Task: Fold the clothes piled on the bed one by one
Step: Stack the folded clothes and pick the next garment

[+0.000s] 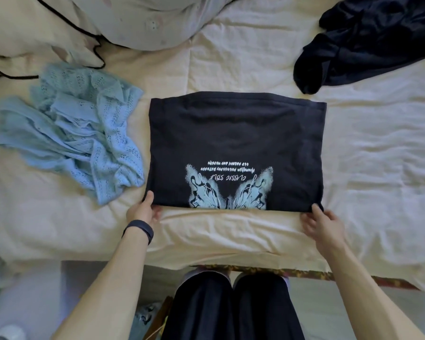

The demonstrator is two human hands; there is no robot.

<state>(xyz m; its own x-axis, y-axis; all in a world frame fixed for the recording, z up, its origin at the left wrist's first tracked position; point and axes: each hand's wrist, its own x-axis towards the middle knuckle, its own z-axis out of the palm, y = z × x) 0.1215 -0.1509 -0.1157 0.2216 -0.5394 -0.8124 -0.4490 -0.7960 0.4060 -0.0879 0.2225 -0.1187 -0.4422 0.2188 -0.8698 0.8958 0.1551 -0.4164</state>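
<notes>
A black T-shirt (236, 136) with a pale blue butterfly print lies folded into a rectangle in the middle of the cream bed sheet (231, 231). My left hand (144, 209) pinches its near left corner, thumb on top. My right hand (320, 223) pinches its near right corner. A crumpled light blue knitted garment (76, 133) lies to the left of the T-shirt. A dark navy garment (368, 42) lies bunched at the far right.
A cream pillow with black piping (35, 38) and a pale bundled quilt (152, 20) lie at the far side. The bed's near edge (231, 262) runs just in front of my legs. Floor clutter shows at the lower left.
</notes>
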